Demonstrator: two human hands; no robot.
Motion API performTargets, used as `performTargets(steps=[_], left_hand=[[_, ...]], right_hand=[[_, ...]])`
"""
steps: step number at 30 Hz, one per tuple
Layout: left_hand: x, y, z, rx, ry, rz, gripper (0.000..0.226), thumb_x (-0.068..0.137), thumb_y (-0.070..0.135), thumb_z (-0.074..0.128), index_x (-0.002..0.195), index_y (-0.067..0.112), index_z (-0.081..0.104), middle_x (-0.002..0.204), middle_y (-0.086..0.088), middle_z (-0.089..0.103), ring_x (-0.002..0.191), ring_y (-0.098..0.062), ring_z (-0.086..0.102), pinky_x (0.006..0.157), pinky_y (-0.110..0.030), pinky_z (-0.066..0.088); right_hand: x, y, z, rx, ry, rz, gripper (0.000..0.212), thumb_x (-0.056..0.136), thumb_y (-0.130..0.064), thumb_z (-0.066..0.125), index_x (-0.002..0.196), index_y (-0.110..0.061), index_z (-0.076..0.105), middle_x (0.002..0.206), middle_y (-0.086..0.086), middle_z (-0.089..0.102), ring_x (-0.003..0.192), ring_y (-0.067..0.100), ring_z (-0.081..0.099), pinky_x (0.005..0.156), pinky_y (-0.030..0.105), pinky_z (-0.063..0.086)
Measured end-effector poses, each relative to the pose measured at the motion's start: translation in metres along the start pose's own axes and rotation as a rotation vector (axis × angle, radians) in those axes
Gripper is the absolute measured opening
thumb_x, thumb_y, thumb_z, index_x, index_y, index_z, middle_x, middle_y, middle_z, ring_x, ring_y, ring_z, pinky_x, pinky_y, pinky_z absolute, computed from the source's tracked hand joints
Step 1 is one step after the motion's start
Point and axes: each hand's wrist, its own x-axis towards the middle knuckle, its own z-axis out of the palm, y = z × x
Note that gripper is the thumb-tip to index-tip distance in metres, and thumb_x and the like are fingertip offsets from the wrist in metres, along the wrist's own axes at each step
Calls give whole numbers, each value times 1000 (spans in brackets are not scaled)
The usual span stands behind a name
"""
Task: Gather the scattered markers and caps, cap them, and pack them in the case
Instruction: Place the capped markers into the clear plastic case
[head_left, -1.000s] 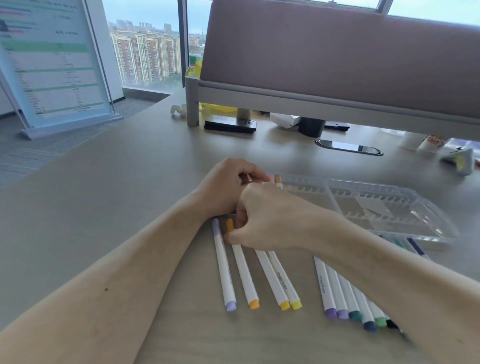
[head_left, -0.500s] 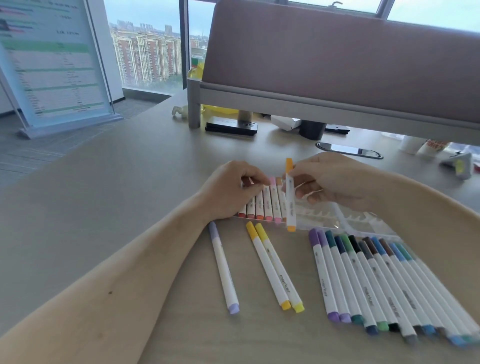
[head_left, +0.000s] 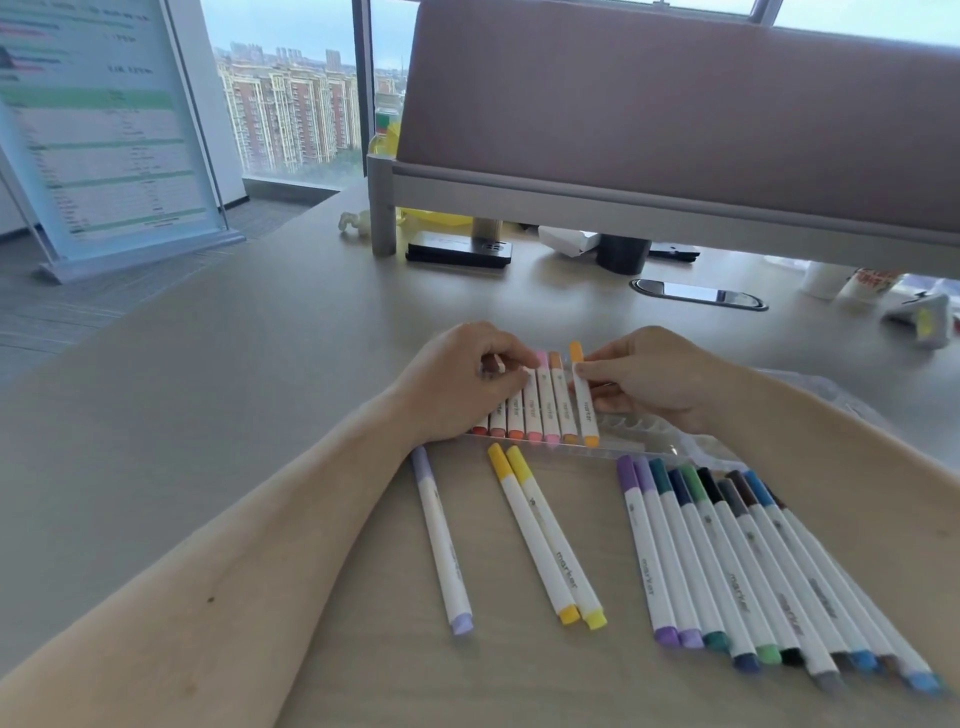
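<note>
A clear plastic case (head_left: 631, 427) lies on the desk with several capped red, orange and pink markers (head_left: 530, 410) slotted in at its left end. My right hand (head_left: 649, 382) pinches an orange marker (head_left: 585, 405) that lies in the case beside that row. My left hand (head_left: 462, 382) rests with curled fingers on the left markers in the case. On the desk nearer me lie a lilac marker (head_left: 441, 540), two yellow markers (head_left: 548, 535) and a fanned row of several purple, green, blue, black and brown markers (head_left: 753, 566), all capped.
A grey desk divider (head_left: 675, 130) stands behind the case. Under it sit a black box (head_left: 460, 249), a dark cup (head_left: 622, 254) and a cable slot (head_left: 698, 293). A sign stand (head_left: 104, 135) is on the floor at the left.
My right hand picked the orange marker from the desk, carried it over the case and has lowered it into the row. My left hand stayed on the case.
</note>
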Motion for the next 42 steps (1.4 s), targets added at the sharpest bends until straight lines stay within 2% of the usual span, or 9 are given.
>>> performTargets(steps=[6,10,13,16,20,25,33,37,42], left_hand=[[0,0,-1,34,-5,4,16,98,28,67,110,35,75,100,20,61,92,-1,60,72,-8,42],[1,2,-3,151,-48,19,19,98,35,64,116,35,73,103,17,60,93,-4,59,77,-16,45],[14,14,-3,293,-117,29,37,94,56,61,125,36,66,109,14,61,100,-10,58,86,-29,49],[25,27,4,298,-229,39,65,84,74,60,134,33,59,118,12,58,106,-11,55,88,-32,46],[27,25,12,286,-224,37,73,80,78,64,135,30,59,117,15,55,105,-9,52,78,-22,39],[28,21,15,331,-217,45,81,75,85,61,138,33,59,130,13,57,116,-13,48,92,-33,39],[26,25,15,325,-251,9,80,77,83,60,143,39,56,138,15,48,120,-10,38,101,-34,34],[25,24,13,268,-250,7,66,79,79,60,134,43,62,136,16,51,124,-12,42,99,-34,34],[26,27,9,256,-272,-27,35,89,40,61,121,56,61,143,19,49,128,-13,42,90,-29,25]], right_hand=[[-6,-4,-4,-155,36,-17,20,92,-11,75,104,2,66,81,9,80,75,14,79,67,23,63],[-12,1,-7,-227,-2,-22,21,89,-18,79,101,-3,71,82,5,80,90,24,78,91,44,61],[-13,4,-7,-209,30,-48,24,84,-22,84,101,-8,74,85,6,80,90,25,77,94,45,60],[-15,6,-7,-177,54,-61,28,81,-22,86,102,-9,73,89,12,80,74,18,69,89,41,60],[-13,8,-5,-185,65,-62,25,82,-26,85,100,-13,74,91,12,80,69,13,67,73,31,57],[-11,11,-7,-161,76,-83,22,83,-22,85,98,-10,74,77,7,77,48,1,63,48,16,49],[-9,19,-4,-215,125,-158,25,84,-21,85,102,-9,73,86,7,76,66,9,68,60,20,54],[-26,11,3,-339,300,-429,16,84,-33,81,86,-21,72,75,-3,72,69,9,65,70,31,56],[-69,-14,26,-593,-126,-462,28,84,-49,77,75,-23,74,61,-12,67,54,-5,57,60,19,44]])
